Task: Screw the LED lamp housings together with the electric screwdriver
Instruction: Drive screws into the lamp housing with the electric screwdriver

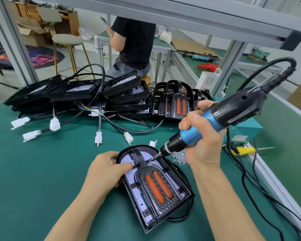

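A black arch-shaped LED lamp housing (165, 202) with two orange strips lies on the green mat in front of me. My left hand (104, 169) holds its upper left rim, with the thumb pressing on the white LED board inside. My right hand (202, 134) grips the blue and black electric screwdriver (214, 117), tilted down to the left. The bit tip (154, 157) touches the housing near its top centre. A pile of small silver screws (179, 156) lies just right of the housing.
Stacked black housings (125, 94) with cables and white connectors (54, 124) line the back of the mat. More arch housings (177, 103) stand behind. A yellow-handled tool (243, 150) and a teal box (247, 127) lie right. A person sits beyond the bench.
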The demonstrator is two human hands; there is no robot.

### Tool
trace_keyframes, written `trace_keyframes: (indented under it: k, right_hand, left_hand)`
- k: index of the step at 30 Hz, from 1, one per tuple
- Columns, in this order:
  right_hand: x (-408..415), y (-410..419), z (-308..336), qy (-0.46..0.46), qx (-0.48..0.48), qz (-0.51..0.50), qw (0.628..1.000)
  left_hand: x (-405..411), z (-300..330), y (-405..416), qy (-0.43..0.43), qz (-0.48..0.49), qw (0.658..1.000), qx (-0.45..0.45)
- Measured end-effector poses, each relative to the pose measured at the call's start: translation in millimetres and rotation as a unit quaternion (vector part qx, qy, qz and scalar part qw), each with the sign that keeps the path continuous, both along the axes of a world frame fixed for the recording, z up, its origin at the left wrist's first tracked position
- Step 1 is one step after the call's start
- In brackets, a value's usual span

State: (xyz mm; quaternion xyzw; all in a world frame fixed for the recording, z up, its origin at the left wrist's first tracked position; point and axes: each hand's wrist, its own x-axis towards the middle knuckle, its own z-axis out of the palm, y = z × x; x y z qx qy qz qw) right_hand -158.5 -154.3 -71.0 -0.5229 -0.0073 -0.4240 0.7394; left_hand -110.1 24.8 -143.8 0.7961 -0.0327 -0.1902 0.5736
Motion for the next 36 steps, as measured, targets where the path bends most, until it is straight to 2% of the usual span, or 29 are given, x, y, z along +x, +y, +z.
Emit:
trace_keyframes:
  k: [19, 29, 36]
  right_hand:
    - [7, -3, -1, 0.007, -0.036, 0.063, 0.997]
    - [5, 4, 2, -0.022, -0.091, 0.13, 0.987]
    - [7, 11, 4, -0.005, -0.146, 0.125, 0.981]
  left_hand:
    - [0, -4, -3, 0.0, 0.009, 0.999, -0.031]
    - [-2, -2, -6, 0.007, 0.02, 0.999, -0.038]
    - [-3, -1, -6, 0.007, 0.026, 0.999, -0.036]
